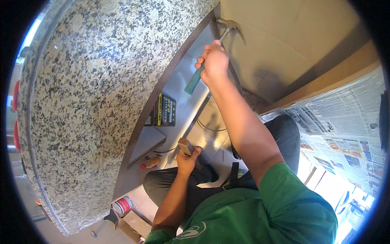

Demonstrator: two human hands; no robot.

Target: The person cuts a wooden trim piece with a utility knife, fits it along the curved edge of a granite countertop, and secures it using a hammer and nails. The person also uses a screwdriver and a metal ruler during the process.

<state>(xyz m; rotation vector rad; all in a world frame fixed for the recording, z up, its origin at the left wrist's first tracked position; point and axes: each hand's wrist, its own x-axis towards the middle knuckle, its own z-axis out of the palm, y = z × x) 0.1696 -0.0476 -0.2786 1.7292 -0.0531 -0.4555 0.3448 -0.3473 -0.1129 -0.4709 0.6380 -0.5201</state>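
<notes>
My right hand [214, 63] is raised and wrapped round a claw hammer [194, 82] with a ribbed teal grip. The steel head points up and away, close to the cabinet's far edge and the beige wall; whether it touches either, I cannot tell. Lower down, beside my bent knee, my left hand [187, 162] grips a small wooden block [185, 145], with its end sticking out above the fingers. Part of the block is hidden in the palm.
A speckled granite countertop [93, 93] fills the left. Below it, an open cabinet [185, 81] holds a rectangular tin [165, 110] and a small red-capped bottle [151, 163]. A newspaper-covered panel [337, 110] stands at right; a white-and-red can [122, 205] sits lower left. A cable [209, 129] lies on the floor.
</notes>
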